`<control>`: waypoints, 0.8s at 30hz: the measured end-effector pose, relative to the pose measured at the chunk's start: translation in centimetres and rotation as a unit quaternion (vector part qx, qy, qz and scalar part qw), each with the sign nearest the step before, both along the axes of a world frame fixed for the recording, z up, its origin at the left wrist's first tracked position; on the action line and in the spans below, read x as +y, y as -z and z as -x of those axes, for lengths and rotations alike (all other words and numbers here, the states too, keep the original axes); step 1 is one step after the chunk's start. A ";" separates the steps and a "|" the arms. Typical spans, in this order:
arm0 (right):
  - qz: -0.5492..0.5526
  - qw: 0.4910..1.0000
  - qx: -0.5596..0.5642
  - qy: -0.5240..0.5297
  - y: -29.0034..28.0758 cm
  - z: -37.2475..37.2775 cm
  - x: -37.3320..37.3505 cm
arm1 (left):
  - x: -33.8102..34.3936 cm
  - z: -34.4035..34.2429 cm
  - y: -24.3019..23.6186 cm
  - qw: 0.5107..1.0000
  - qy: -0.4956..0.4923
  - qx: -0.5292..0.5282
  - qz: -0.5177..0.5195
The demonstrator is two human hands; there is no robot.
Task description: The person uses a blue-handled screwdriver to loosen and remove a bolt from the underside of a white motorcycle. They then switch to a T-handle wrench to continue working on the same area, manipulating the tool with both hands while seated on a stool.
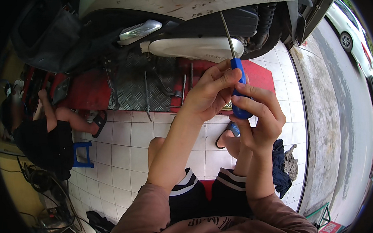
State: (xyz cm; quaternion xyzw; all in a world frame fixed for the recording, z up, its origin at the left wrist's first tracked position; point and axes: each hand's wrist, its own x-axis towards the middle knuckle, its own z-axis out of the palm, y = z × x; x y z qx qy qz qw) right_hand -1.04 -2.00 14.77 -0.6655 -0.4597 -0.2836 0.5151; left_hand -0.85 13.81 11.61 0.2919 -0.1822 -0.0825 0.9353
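it's a motorbike repair workshop, clearly: scooter (pixel 190 25) looming at twelve o'clock, red platform (pixel 260 72) below it, long metal tools (pixel 147 91) lying around eleven, and the side open to the road (pixel 354 107) at three!

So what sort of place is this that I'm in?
Most likely a motorbike repair shop: there's a scooter, a red platform beside it with long metal hand tools lying on it, and the blue-handled screwdriver you're holding.

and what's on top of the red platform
Several metal tools lie on the red platform. The scooter above and the left hand cover parts of it, so anything there can't be seen.
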 end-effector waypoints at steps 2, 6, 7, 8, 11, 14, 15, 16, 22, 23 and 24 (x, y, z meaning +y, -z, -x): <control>-0.032 0.999 0.006 0.013 0.4 0.2 0.3 | -0.6 0.2 -0.9 1.000 0.008 -0.017 0.018; -0.069 0.996 0.027 0.044 1.0 1.0 1.1 | -0.7 0.5 -0.6 0.999 0.005 -0.019 0.051; -0.072 0.996 0.024 0.040 0.9 1.0 1.1 | -0.5 0.3 -0.1 0.998 0.009 -0.022 0.062; -0.077 0.996 0.023 0.035 0.7 0.8 1.0 | -0.4 0.3 -0.1 0.998 0.010 -0.012 0.060; -0.057 0.998 0.012 -0.003 -0.4 0.4 0.5 | -0.1 0.3 0.0 0.999 0.009 0.014 0.042; 0.043 0.999 -0.025 -0.009 -0.7 -0.2 -0.5 | 0.6 0.2 0.3 1.000 0.006 0.011 0.005; 0.031 0.999 -0.024 -0.008 -0.5 -0.2 -0.5 | 0.6 0.2 0.0 1.000 0.008 -0.005 -0.001; 0.019 1.000 -0.024 -0.007 -0.3 -0.2 -0.4 | 0.5 0.2 -0.3 1.000 0.009 -0.021 -0.007; -0.055 0.998 -0.003 0.039 0.3 0.5 0.2 | -0.3 0.1 0.1 0.995 0.027 -0.022 0.093; -0.049 0.998 -0.004 0.038 0.2 0.4 0.2 | -0.3 0.1 0.1 0.995 0.027 -0.023 0.096; -0.049 0.999 0.001 0.020 -0.1 0.3 0.0 | -0.3 0.2 0.1 0.995 0.027 -0.024 0.098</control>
